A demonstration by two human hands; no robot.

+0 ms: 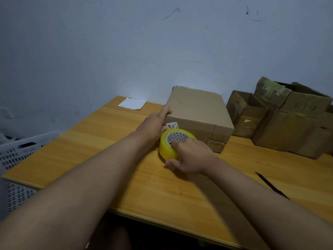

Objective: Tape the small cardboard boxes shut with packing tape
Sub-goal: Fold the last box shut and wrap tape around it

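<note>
While the closed brown cardboard box (199, 112) sits on the yellow wooden tabletop (90, 150) just right of centre, near the pale blue wall (108, 51), both bare hands work at its near left corner. The left hand (155, 123) wraps that corner, its thumb lying on the top edge and the other fingers curled against the side face beside a small white printed label (173, 125). The right hand (191, 157) grips a yellow-tinted roll of clear packing tape (168, 147), with fingers hooked into the patterned core and the thumb pressed under the roll's outer rim at about 6 o'clock from it. The roll stands on edge, touching the box's near face, just below the label. I cannot tell whether a strip has been pulled free.

At 3 o'clock from the box, two worn open cardboard cartons (288, 121) stand side by side against the wall, the smaller one nearest the box. A white slip of paper (132, 103) lies at 10 o'clock from the box, by the table's far edge. A thin dark pen-like tool (271, 184) lies at 4 o'clock, well apart from the hands. A white perforated plastic basket (16, 152) sits beyond the table's left edge at 9 o'clock.
</note>
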